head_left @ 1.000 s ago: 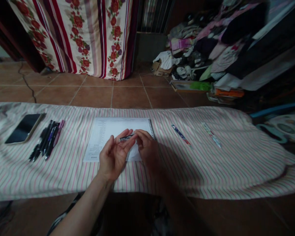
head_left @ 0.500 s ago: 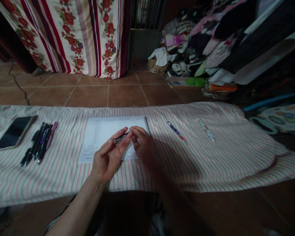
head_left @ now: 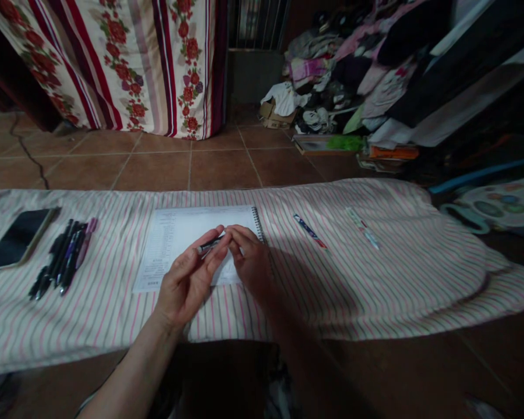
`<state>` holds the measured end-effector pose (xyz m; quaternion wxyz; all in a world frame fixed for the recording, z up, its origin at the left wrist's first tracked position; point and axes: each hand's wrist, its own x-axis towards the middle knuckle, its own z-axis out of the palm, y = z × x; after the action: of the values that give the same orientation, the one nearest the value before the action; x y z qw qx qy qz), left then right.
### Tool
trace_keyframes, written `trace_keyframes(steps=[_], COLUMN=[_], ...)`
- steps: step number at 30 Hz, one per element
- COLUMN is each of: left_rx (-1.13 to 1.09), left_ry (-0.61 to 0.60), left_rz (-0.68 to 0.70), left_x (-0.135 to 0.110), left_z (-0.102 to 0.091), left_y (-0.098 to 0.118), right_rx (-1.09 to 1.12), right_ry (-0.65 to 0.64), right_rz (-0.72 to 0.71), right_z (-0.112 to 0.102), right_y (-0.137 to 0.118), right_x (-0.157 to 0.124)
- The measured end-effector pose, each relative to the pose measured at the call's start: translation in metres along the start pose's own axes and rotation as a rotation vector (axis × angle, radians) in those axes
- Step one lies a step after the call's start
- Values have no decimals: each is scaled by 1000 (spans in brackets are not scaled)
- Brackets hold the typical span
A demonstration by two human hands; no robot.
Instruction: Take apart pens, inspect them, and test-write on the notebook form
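Note:
My left hand (head_left: 187, 282), palm up, has its fingers closed around a dark pen (head_left: 210, 244). My right hand (head_left: 248, 253) meets it from the right, its fingertips pinched at the pen's right end; what exactly they grip there is hidden. Beneath both hands lies a spiral notebook (head_left: 201, 219) with printed text down its left side. To its right on the striped cloth rest a dark blue and red patterned pen (head_left: 310, 231) and a pale patterned pen (head_left: 363, 228).
Several dark and purple pens (head_left: 63, 256) lie in a bunch at left, beside a phone (head_left: 17, 238). The striped cloth (head_left: 402, 279) covers the low surface. Beyond it are a tiled floor (head_left: 157, 166), a floral curtain (head_left: 148, 70) and a clothes pile (head_left: 332, 75).
The view has shifted slightly, so most things sit a little further left. Both hands stay together at the pen, and more of its barrel shows now.

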<state>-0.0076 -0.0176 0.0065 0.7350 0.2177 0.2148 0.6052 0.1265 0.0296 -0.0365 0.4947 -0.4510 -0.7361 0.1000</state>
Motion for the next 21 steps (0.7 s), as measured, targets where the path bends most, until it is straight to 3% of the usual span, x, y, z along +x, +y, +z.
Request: trace_keyframes(steps=[21], left_rx=[140], left_ry=[106], left_rz=[120], left_x=[0], left_z=[4], left_y=[-1], right_rx=[-14], right_ry=[52], right_rz=[-25], right_z=[4], right_y=[-11], right_x=[-4])
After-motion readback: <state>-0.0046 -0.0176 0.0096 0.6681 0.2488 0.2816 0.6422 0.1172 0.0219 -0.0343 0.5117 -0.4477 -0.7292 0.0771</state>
